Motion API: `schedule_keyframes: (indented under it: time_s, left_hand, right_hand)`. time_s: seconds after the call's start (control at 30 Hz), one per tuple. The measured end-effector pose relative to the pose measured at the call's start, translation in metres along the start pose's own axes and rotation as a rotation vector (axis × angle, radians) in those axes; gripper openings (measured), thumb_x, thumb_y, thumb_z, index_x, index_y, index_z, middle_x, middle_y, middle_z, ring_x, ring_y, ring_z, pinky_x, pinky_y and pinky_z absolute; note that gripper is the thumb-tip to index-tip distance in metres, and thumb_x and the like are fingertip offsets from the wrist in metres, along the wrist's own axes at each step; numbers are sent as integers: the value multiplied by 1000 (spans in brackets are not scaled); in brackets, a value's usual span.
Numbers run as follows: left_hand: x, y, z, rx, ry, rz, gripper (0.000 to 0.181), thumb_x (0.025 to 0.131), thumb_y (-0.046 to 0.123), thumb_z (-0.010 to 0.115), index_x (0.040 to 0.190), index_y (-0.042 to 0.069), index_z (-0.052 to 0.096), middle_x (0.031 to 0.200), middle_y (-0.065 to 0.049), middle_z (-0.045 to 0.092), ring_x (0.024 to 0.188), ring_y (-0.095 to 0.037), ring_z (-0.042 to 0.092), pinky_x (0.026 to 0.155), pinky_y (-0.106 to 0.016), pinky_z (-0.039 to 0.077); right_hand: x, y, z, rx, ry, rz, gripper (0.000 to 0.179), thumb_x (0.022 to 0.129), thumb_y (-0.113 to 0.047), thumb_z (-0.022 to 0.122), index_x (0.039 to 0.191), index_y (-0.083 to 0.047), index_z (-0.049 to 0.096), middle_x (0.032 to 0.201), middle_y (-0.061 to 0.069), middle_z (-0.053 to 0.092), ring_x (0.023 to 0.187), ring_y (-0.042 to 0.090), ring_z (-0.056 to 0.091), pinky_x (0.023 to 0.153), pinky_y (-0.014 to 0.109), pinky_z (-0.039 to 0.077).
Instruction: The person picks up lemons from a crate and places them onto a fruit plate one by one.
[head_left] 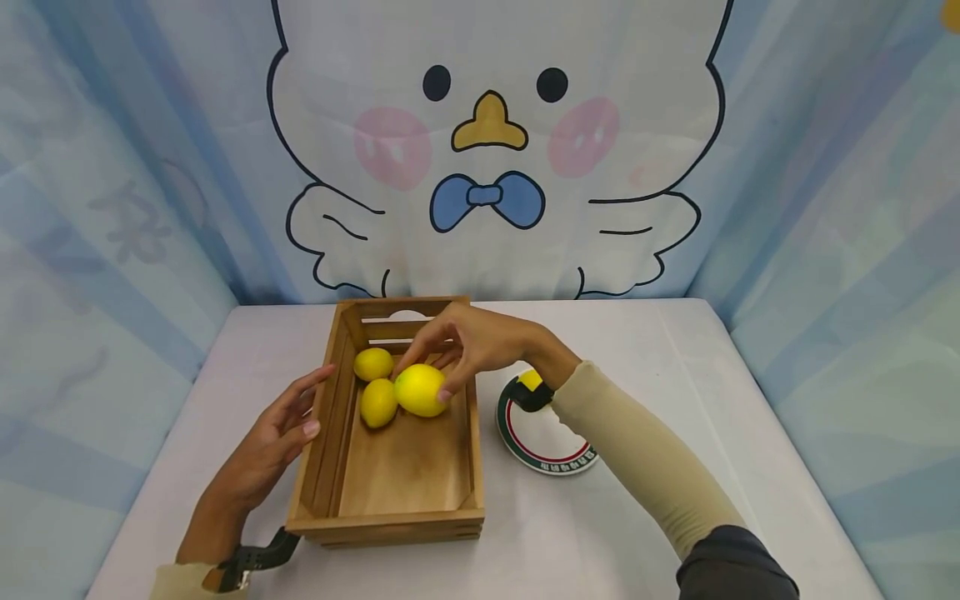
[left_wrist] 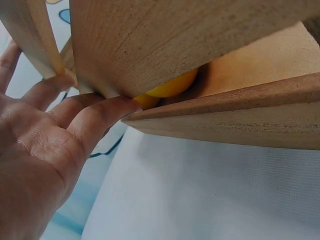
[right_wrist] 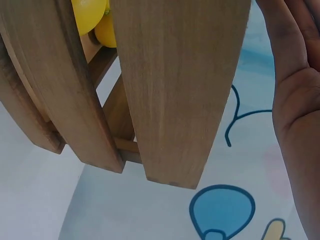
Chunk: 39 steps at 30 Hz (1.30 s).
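Note:
My right hand (head_left: 480,337) reaches over the wooden crate (head_left: 405,527) and pinches a yellow lemon (head_left: 420,392) between thumb and fingers. This lemon is inside the crate's outline, beside two other lemons, one farther back (head_left: 372,364) and one nearer (head_left: 378,403). My left hand (head_left: 273,437) is at the crate's left side. In the left wrist view its fingers (left_wrist: 102,117) are extended and rest against the slats. The right wrist view shows the crate's slats (right_wrist: 170,90) with lemons behind them; only part of the right hand (right_wrist: 300,75) shows there.
Right of the crate, a white plate (head_left: 546,433) with a green and red rim lies on the white tabletop (head_left: 652,517). Something yellow (head_left: 530,379) shows at its far side, mostly hidden by the right wrist. Printed curtains (head_left: 840,208) stand behind and on both sides.

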<state>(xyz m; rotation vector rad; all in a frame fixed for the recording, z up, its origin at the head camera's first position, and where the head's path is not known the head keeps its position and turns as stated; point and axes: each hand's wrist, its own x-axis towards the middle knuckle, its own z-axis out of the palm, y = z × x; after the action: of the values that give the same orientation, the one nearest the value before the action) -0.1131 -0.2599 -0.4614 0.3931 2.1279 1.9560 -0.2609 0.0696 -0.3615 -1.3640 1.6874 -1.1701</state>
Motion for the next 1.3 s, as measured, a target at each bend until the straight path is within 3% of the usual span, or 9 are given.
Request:
schedule_keyframes:
  time_s: [0.17,0.57,0.87,1.3]
  left_hand:
    - [-1,-1,0,1,2,2,68,109,6,47,171,22,23,181,-5,9,164,-48,-7,115,-85,11]
    - [-1,1,1,-19,3,-4,68,109,6,48,171,22,23,181,-6,8,164,-46,-9,113,-88,8]
    - [-1,1,1,-4,6,10,68,109,6,47,171,22,23,182,-2,4,168,-30,-5,114,-87,8]
    - [1,2,3,4,11,-1,67,110,8,47,171,23,23,181,-4,9,166,-39,-5,113,-89,9]
  right_hand:
    - [-7,1,-1,22,30,-8,54,83,-3,89,133,3,71,139,23,69,131,23,67,108,42,58]
    - [-29,-2,-5,28,154,-52,52,82,0,89,131,0,72,137,17,71,122,30,69,104,45,60]
    - [-48,-5,-11,27,227,-36,53,81,-5,91,131,-3,74,133,13,73,120,32,67,101,50,61]
    - [-79,2,-12,44,324,9,52,82,-11,92,131,-3,74,135,12,73,126,32,68,104,49,59]
